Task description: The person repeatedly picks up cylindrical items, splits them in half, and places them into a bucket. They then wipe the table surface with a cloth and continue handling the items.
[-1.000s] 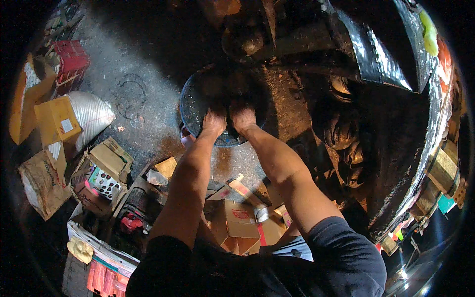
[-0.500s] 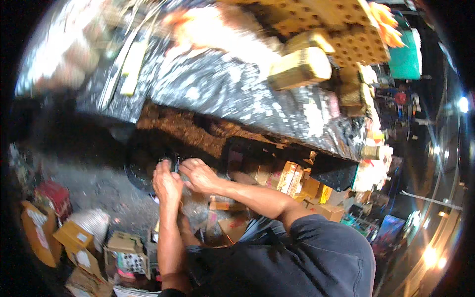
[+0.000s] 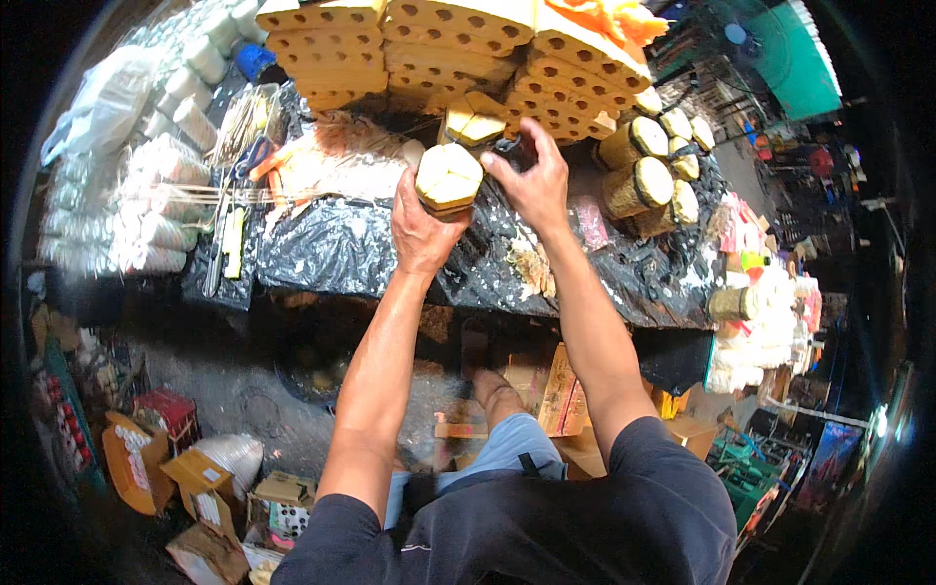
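Observation:
My left hand [image 3: 419, 229] is closed around a pale yellow, segmented block [image 3: 448, 175], held over the black plastic-covered worktop [image 3: 327, 258]. Just behind it is a similar yellow block [image 3: 473, 119]. At that block's right my right hand [image 3: 531, 180] is raised, thumb and forefinger apart, the thumb close to the held block; small dark matter shows near its fingertips, and whether it touches either block is unclear. Several yellow cylinders [image 3: 634, 185] with dark bands stand to the right. Orange and fibrous scraps [image 3: 322, 161] lie to the left.
Stacked yellow perforated slabs [image 3: 448, 39] line the worktop's back. White rolls and bundles [image 3: 166, 195] crowd the left end, beside long tools [image 3: 229, 244]. A green panel [image 3: 799, 63] is at upper right. Cardboard boxes [image 3: 136, 458] lie on the floor.
The view has swung from a dark round tub on the floor to the worktop. Both hands have risen from the tub to the worktop, and my left one now grips a yellow block.

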